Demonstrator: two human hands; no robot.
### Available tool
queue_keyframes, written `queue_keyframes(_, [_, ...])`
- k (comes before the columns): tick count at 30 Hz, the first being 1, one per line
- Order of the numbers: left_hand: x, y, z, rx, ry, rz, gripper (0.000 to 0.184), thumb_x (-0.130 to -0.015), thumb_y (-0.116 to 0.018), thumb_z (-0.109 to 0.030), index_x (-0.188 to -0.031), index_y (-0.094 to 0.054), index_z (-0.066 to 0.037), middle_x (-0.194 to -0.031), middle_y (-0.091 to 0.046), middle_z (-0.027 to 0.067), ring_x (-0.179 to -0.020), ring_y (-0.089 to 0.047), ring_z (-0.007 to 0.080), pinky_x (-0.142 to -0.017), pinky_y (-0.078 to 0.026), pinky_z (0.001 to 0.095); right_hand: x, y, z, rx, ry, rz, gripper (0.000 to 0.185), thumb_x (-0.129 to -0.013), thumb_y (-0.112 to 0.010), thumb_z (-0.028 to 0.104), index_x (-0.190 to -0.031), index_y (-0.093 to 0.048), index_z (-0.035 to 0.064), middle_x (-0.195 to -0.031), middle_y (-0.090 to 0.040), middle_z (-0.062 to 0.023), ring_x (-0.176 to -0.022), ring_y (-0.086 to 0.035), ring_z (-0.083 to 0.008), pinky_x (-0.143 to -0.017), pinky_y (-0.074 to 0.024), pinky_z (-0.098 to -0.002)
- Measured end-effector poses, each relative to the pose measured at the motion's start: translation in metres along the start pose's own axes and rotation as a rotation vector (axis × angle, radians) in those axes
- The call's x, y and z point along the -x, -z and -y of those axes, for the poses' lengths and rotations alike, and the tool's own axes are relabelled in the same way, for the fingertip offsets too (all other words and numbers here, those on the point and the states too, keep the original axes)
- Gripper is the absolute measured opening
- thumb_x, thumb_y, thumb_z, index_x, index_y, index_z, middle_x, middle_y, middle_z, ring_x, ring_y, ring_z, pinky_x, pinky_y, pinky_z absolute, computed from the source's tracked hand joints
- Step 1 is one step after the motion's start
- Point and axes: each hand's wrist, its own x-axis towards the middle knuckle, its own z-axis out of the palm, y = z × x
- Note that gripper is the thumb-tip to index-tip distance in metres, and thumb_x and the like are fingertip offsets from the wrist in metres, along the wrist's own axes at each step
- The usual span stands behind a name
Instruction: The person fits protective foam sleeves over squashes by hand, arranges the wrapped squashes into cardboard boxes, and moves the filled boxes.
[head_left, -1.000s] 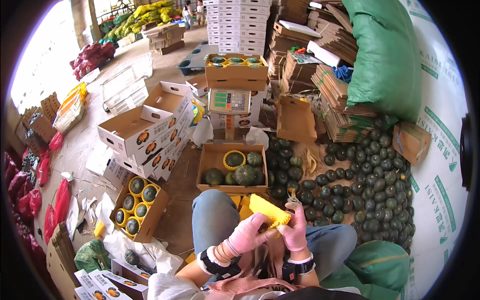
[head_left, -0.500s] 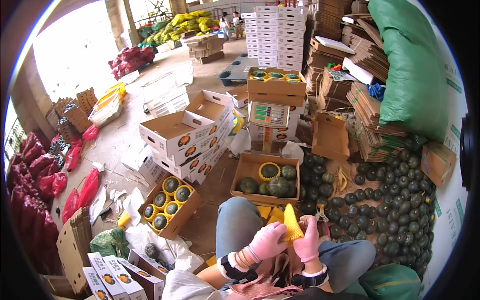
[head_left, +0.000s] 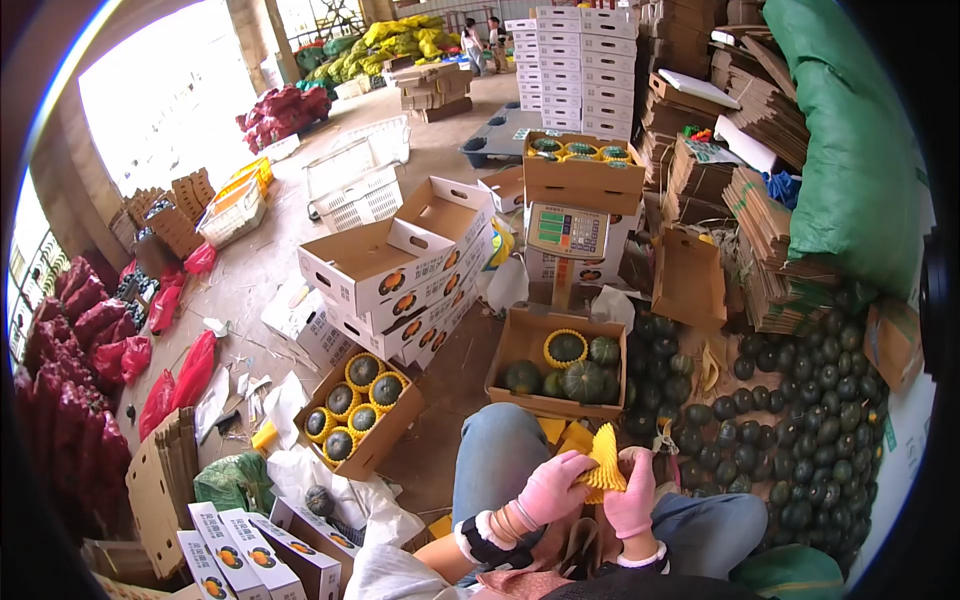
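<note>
We hold yellow foam netting (head_left: 606, 458)
Our left hand (head_left: 547, 490) and right hand (head_left: 630, 496) pinch it, short of the carton's (head_left: 527, 330) near edge.

foam net (head_left: 605, 462) in front, squashes (head_left: 583, 382) in box (head_left: 525, 332) beyond, cartons (head_left: 405, 292) left

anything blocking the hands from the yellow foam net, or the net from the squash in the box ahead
Nothing visible separates the left hand and right hand from the yellow foam net; both hold it. Toward the squash, the open box's near wall stands in front, with yellow pieces before it.
</note>
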Motion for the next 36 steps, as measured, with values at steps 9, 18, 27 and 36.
queue_keyframes(9, [0.002,-0.003,0.014,-0.076,-0.049,0.017,0.032,-0.067,-0.065,-0.010,-0.098,-0.058,-0.005,-0.086,-0.056,0.0127,-0.081,-0.056,0.0331,-0.071,-0.048,0.0396,0.000,-0.003,-0.009,0.130,0.022,-0.055,0.033,-0.069,-0.066,-0.002,-0.095,-0.047,0.0017,-0.083,-0.052,-0.0108,-0.074,-0.054,-0.0227,-0.068,-0.0451,-0.0308])
queue_keyframes(18, [0.003,-0.016,0.017,-0.238,-0.047,0.076,0.028,-0.065,-0.069,-0.016,-0.089,-0.057,-0.008,-0.080,-0.054,0.0090,-0.080,-0.056,0.0293,-0.070,-0.048,0.0382,0.001,0.003,-0.023,0.087,-0.072,-0.072,0.027,-0.070,-0.063,-0.002,-0.092,-0.048,0.0029,-0.078,-0.050,-0.0051,-0.071,-0.050,-0.0154,-0.069,-0.0440,-0.0281])
queue_keyframes(27, [0.000,-0.012,0.016,-0.220,-0.011,0.025,0.030,-0.063,-0.069,-0.013,-0.090,-0.056,-0.008,-0.082,-0.057,0.0103,-0.079,-0.057,0.0312,-0.069,-0.048,0.0389,0.002,0.003,-0.029,0.339,0.029,-0.033,0.038,-0.066,-0.073,0.004,-0.095,-0.048,0.0027,-0.087,-0.052,-0.0115,-0.075,-0.056,-0.0256,-0.069,-0.0465,-0.0329])
queue_keyframes(36, [-0.002,-0.009,0.010,-0.199,0.026,0.074,0.029,-0.066,-0.068,-0.014,-0.091,-0.055,-0.006,-0.086,-0.059,0.0130,-0.084,-0.058,0.0323,-0.072,-0.048,0.0398,0.007,0.006,-0.027,0.214,-0.072,-0.002,0.034,-0.069,-0.071,0.000,-0.096,-0.050,0.0012,-0.085,-0.058,-0.0106,-0.073,-0.060,-0.0214,-0.068,-0.0493,-0.0302])
